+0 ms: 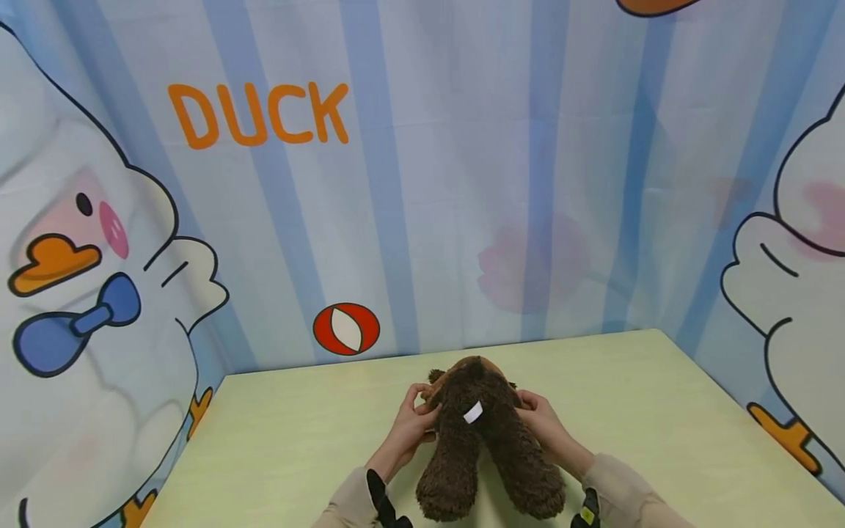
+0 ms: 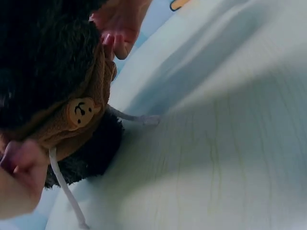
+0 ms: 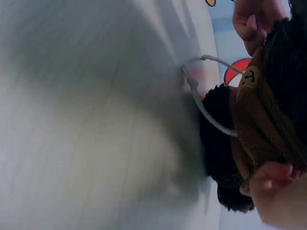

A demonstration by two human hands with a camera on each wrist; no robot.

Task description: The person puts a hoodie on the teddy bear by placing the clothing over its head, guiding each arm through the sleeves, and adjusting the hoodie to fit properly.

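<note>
A dark brown plush toy [image 1: 455, 462] with shaggy fur has its two legs toward me and a white tag [image 1: 473, 412] at its rear. It wears a brown hooded top [image 2: 61, 128] with pale drawstrings [image 3: 207, 115] and a round bear-face patch [image 2: 81, 113]. My left hand [image 1: 412, 422] pinches the top's edge at the toy's left side in the head view. On the opposite side, my right hand [image 1: 540, 419] grips the edge with thumb and curled fingers. The toy's face is hidden.
The toy is over a pale yellow tabletop [image 1: 297, 440]. Behind it hangs a blue-and-white striped curtain [image 1: 436, 183] printed with ducks and the word DUCK. Dark straps [image 1: 386, 502] circle both wrists, by beige sleeves [image 1: 620, 488].
</note>
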